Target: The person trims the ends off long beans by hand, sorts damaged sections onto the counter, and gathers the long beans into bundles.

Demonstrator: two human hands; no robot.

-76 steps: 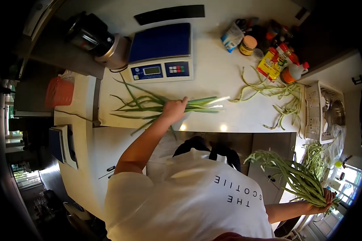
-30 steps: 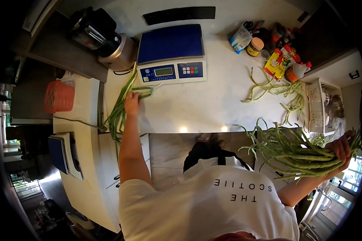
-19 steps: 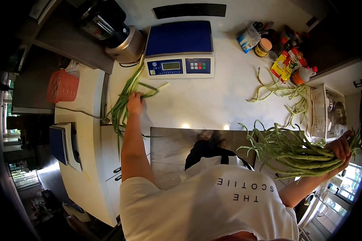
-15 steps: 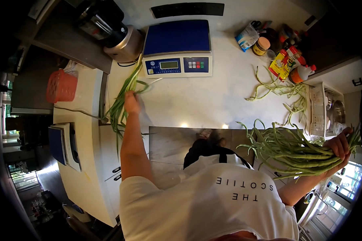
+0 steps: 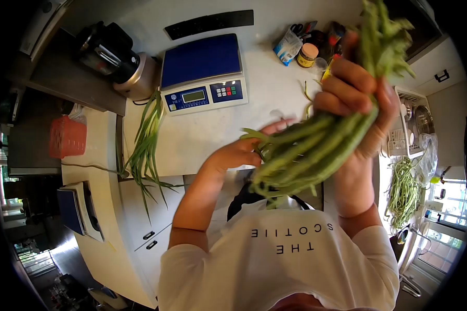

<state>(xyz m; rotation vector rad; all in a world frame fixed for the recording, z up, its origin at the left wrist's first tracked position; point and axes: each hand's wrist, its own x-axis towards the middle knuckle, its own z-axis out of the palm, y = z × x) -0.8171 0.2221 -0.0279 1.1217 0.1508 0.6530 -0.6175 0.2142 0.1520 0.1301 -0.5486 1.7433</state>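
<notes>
My right hand [image 5: 358,98] is wrapped around a bunch of long beans [image 5: 311,150], raised close to the camera and slightly blurred. Their looped ends hang down to the left, and the other ends stick up above my fist. Beside the hanging ends is my left hand [image 5: 241,151], its fingers stretched out and apart; the beans partly cover it, and whether it touches them is unclear. Green onions [image 5: 148,137] lie on the counter at the left, their leaves drooping over the edge. A digital scale [image 5: 202,78] with a blue platform stands behind my left hand.
A blender [image 5: 132,70] stands left of the scale. Jars [image 5: 307,54] and packets crowd the back right. More long beans [image 5: 404,189] lie at the far right, near a white dish rack [image 5: 402,140]. A pink basket [image 5: 67,137] sits on the left counter.
My left hand has let go of the green onions and moved right, towards the beans. My right hand has brought the bean bunch up and inward from the far right. The view has shifted.
</notes>
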